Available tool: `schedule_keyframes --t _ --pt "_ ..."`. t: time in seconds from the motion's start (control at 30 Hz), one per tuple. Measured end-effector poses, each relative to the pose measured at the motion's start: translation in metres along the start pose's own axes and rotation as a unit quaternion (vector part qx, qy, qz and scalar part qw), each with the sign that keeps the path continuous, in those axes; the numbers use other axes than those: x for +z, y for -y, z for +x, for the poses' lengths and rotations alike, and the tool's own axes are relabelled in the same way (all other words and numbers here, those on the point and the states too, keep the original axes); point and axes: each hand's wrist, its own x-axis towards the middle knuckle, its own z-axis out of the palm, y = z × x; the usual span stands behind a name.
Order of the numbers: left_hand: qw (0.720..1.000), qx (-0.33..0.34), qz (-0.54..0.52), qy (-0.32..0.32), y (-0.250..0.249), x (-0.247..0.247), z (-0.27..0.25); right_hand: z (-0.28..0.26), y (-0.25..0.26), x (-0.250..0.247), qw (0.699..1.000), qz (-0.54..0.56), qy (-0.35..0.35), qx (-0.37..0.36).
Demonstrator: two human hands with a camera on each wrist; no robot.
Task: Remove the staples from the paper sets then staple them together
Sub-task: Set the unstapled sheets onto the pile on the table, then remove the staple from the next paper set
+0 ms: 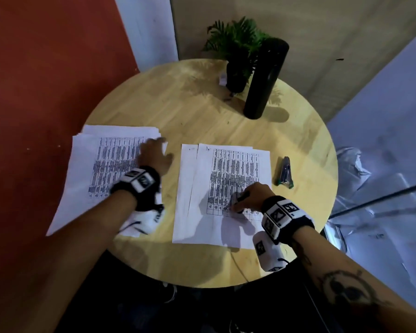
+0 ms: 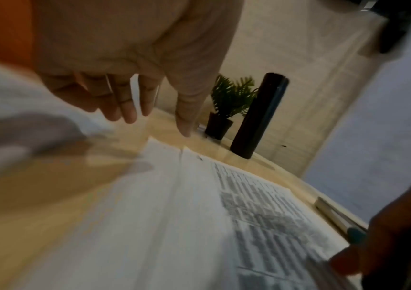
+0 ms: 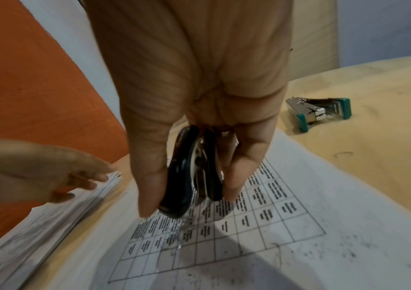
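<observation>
Fingers of the right hand (image 3: 199, 109) are curled around a black staple remover (image 3: 192, 176), pinched between thumb and fingertips, its metal claws pointing down just above the printed table on the nearer paper set (image 1: 226, 188). This set lies at about five o'clock on the round wooden table (image 1: 192, 111), its sheets slightly fanned at the top corner. The left hand (image 1: 154, 155) has its fingers spread and straight, holding nothing, over the top right corner of the thicker paper stack (image 1: 101, 164) at about eight o'clock; whether it touches the sheets cannot be told, as it is blurred. A green-ended stapler (image 1: 285, 174) lies on the wood at three o'clock, just beside the nearer set. A small potted plant (image 1: 238, 56) and a tall black cylinder (image 1: 264, 78) stand at twelve o'clock. The step in hand looks like staple removal. Next, probably, the left hand must lift a set from the stack and bring its stapled corner to the claws.
</observation>
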Motion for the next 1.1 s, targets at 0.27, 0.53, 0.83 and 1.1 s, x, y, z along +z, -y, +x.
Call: schedule_keyframes --t 0.27,0.53,0.83,1.1 --pt "0.982 -0.173 -0.003 0.078 -0.053 0.069 -0.016 0.002 0.0 -0.001 0.999 0.04 0.01 0.013" --pt "0.936 -0.227 -0.23 0.14 -0.053 0.064 -0.006 -0.002 -0.011 0.0 0.994 0.109 0.008 -0.003" --pt "0.914 -0.205 -0.294 0.19 -0.011 0.072 -0.023 -0.003 -0.013 -0.001 0.99 0.141 0.02 -0.004" --pt "0.9 -0.025 -0.43 0.07 -0.032 0.033 -0.053 -0.023 -0.014 -0.039 0.969 0.163 -0.142 -0.119"
